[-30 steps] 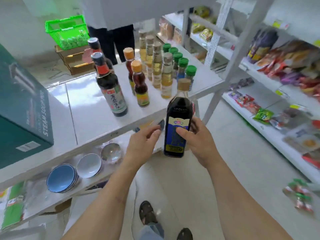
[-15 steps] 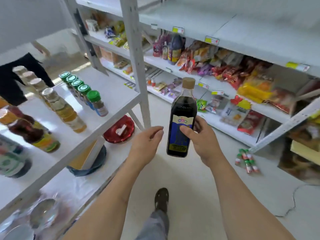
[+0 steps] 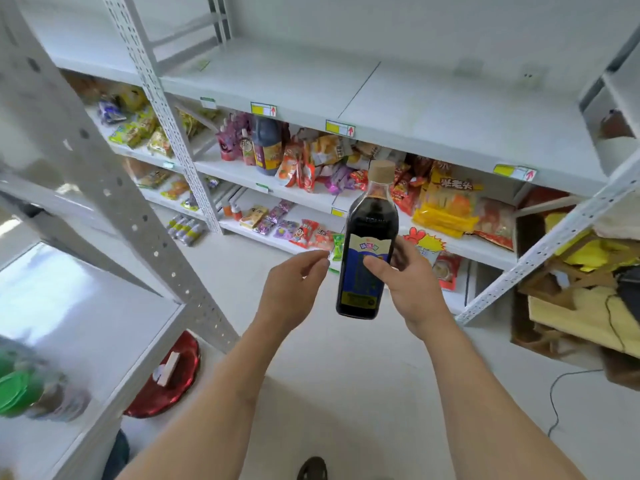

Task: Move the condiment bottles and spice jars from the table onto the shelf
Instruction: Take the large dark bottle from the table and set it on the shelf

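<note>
A dark sauce bottle (image 3: 371,216) with a tan cap and a blue label stands upright in mid-air at the centre. My right hand (image 3: 408,282) grips its lower body, thumb across the label. My left hand (image 3: 294,289) hovers just left of the bottle with loosely curled fingers and holds nothing. Ahead is a white shelf unit; its upper shelf (image 3: 398,102) is bare. At the lower left a green-capped jar (image 3: 31,393) stands blurred on the white table (image 3: 104,327).
Snack packets (image 3: 446,206) and a large dark bottle (image 3: 266,143) fill the lower shelves ahead. A grey slanted upright (image 3: 114,188) of the table frame crosses the left. A red plate (image 3: 173,375) lies under the table. Cardboard and yellow items (image 3: 581,299) sit at right.
The view has swung right from the table toward the shelf unit, which is now nearer. The bottle stays in my right hand; most table bottles have left the view.
</note>
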